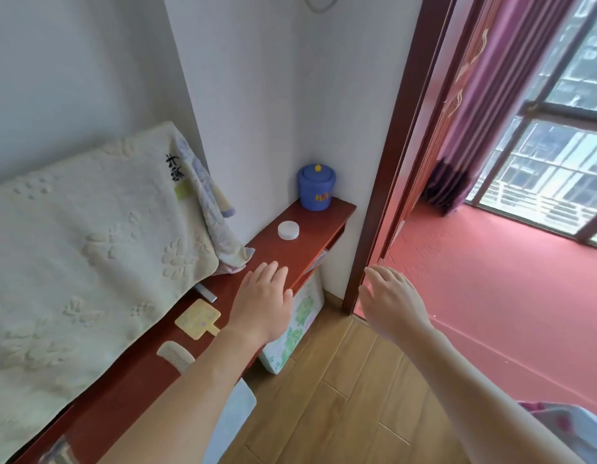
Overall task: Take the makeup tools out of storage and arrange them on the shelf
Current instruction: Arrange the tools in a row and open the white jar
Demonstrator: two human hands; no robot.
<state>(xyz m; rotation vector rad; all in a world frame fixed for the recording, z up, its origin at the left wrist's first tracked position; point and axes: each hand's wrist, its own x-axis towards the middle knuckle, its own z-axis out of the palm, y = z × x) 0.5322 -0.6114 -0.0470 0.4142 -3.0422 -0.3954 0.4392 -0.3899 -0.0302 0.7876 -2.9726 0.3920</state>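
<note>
A narrow red-brown wooden shelf (273, 249) runs along the wall to the corner. On it stand a blue lidded pot (316, 189) at the far end and a small round white jar (288, 230) nearer me. Closer still lie a yellow hand mirror (197, 319), a beige comb (176, 354) and a small silver object (206, 293). My left hand (262, 303) hovers flat over the shelf's front edge, fingers spread, holding nothing. My right hand (390, 301) is raised beside the door frame, fingers apart and empty.
A cream towel-covered block (82, 262) sits left of the shelf against the wall. A painted canvas (297, 326) leans under the shelf on the wooden floor. A dark door frame (384, 195) opens right onto a pink-floored room with a window.
</note>
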